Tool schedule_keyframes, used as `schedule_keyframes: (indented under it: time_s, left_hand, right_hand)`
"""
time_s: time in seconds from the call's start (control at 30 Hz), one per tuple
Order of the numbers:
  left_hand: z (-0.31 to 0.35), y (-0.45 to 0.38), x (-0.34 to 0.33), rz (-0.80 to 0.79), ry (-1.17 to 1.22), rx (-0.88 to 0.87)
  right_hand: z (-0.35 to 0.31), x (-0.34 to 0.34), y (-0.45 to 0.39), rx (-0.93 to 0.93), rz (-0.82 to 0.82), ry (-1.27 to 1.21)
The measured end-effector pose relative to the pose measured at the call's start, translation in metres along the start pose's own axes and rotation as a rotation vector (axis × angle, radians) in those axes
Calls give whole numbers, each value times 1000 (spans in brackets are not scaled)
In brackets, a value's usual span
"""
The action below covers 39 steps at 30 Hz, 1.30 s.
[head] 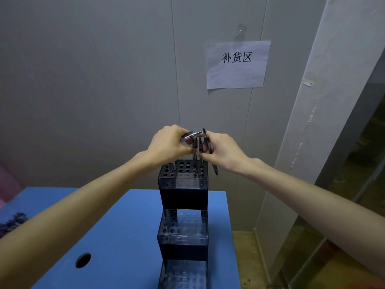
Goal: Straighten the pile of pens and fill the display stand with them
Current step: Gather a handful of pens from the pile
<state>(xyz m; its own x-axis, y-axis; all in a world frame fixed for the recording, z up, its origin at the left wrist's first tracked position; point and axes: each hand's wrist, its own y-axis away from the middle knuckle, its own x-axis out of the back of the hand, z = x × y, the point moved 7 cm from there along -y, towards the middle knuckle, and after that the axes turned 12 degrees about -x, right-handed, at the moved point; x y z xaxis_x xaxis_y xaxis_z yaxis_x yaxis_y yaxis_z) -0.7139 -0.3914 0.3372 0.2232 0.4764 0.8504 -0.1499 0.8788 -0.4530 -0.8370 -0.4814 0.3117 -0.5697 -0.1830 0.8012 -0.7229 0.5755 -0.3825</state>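
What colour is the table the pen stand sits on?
Blue. The table under the display stand shows clearly in the head view, the only one.

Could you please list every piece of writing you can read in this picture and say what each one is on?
"补货区": black printed characters on the white paper sheet stuck to the grey wall panel.
No other text can be read: none shows on the black tiered plastic display stand, the dark pens or the blue table.

A white paper sheet point(237, 64) is fixed on the grey wall point(104, 69) (it hangs under a clear hook). It has three black Chinese characters printed on it: 补货区. No other text can be read.
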Motion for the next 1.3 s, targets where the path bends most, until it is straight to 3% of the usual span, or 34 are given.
schedule_keyframes:
  time_s: [0.13, 0.23, 0.43, 0.6, 0.7, 0.97, 1.07, 1.3]
  left_hand:
    - [-4, 10, -4, 15, -58, -5]
    - [0, 20, 0, 126, -34, -30]
    - [-6, 28, 16, 360, 478, 183]
    - [10, 27, 10, 386, 737, 227]
    - [28, 31, 5, 338, 823, 205]
    - [46, 82, -32, 280, 648, -59]
    - [37, 104, -52, 285, 613, 17]
    - [20, 140, -91, 281, 782, 222]
  right_hand:
    - [10, -8, 5, -55, -20, -114]
    - [19, -2, 9, -148, 22, -254]
    - [31, 12, 12, -423, 43, -611]
    - [22, 7, 17, -529, -55, -748]
    - [13, 7, 25, -498, -94, -722]
    - [1, -8, 77, -348, -59, -424]
    - [9, -28, 93, -317, -81, -407]
    - [21, -62, 113, -265, -87, -308]
